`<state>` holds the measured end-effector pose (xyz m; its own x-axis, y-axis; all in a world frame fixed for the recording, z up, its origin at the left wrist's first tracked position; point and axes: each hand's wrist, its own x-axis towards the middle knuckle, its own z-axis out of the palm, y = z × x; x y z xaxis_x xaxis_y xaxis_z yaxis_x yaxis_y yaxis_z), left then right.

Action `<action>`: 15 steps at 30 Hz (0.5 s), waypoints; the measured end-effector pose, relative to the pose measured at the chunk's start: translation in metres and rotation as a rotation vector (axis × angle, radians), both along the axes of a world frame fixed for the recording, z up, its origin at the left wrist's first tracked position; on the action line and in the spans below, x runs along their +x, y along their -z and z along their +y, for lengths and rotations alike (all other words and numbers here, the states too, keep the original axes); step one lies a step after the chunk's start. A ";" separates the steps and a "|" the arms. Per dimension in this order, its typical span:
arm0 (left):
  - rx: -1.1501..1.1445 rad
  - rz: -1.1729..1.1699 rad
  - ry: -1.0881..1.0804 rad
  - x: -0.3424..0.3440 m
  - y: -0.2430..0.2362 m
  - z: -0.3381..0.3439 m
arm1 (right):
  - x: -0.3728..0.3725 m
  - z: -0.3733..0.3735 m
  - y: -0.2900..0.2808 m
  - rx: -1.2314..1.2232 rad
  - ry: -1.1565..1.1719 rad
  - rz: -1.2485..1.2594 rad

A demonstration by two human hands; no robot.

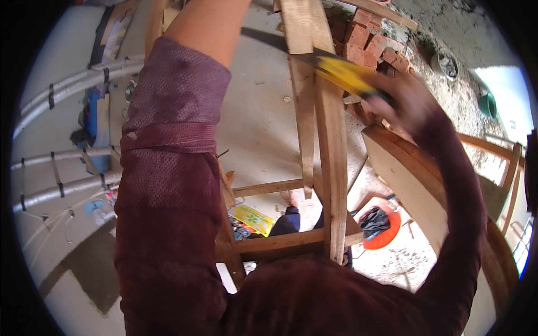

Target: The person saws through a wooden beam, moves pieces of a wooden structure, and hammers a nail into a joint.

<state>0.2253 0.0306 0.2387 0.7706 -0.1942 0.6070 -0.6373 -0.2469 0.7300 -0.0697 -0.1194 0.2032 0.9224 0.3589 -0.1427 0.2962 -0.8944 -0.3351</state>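
My right hand (408,102), smeared by motion, is closed round the handle of a hand saw (343,74) with a yellow and black grip. Its dark blade points left and crosses a thin wooden batten (303,112). Whether the teeth have cut into the wood cannot be made out. Close beside the batten runs a thicker wooden beam (333,151). My left forearm reaches up past the top edge, so the left hand is out of the picture.
Wooden crosspieces (269,187) join the frame below. Red bricks (358,42) are heaped at upper right. A red-orange bucket (383,239) holding something black stands lower right, beside a curved wooden edge (437,179). Wrapped silvery pipes (73,89) lie at left; a yellow packet (252,219) lies below.
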 end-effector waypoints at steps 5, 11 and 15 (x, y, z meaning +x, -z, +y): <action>0.061 -0.206 -0.293 0.050 0.027 0.058 | -0.012 0.030 0.015 0.072 -0.055 -0.299; 0.203 0.096 -0.073 -0.011 -0.011 -0.002 | -0.165 -0.042 -0.058 -0.025 0.055 -0.152; 0.137 0.385 0.037 0.076 0.012 0.070 | -0.006 -0.014 -0.005 0.180 -0.063 0.030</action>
